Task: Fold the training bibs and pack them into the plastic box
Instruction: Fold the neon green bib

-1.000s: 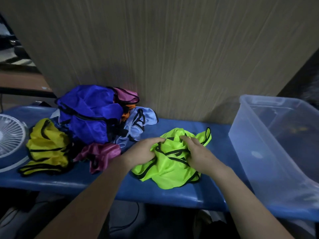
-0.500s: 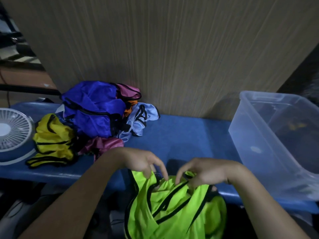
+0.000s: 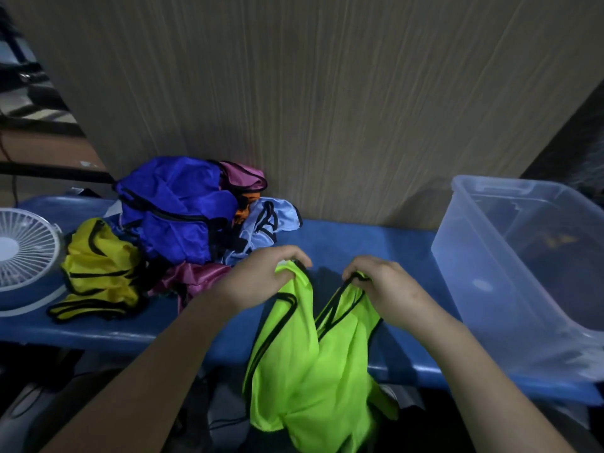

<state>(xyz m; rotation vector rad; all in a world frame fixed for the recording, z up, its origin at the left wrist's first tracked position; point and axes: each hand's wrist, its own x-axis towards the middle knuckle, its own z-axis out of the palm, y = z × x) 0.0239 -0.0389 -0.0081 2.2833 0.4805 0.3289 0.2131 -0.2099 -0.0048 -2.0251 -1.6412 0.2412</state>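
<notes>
A neon green bib (image 3: 310,364) with black trim hangs down over the front edge of the blue table (image 3: 343,243). My left hand (image 3: 261,276) grips one shoulder strap and my right hand (image 3: 382,286) grips the other, holding the bib up by its top. At the right stands the clear plastic box (image 3: 483,273), nothing visible inside it. A heap of unfolded bibs lies at the left: a blue one (image 3: 176,210), a yellow one (image 3: 101,273), a light blue one (image 3: 264,223) and maroon ones (image 3: 192,279).
A white fan (image 3: 23,256) sits at the table's left end. A wood-grain panel (image 3: 327,109) rises right behind the table. Bare blue surface lies between the heap and the box. Dark clutter and cables lie below the table's front edge.
The green bib was bunched on the table under both hands; I pulled it toward me and now hold it spread by its straps, hanging over the edge.
</notes>
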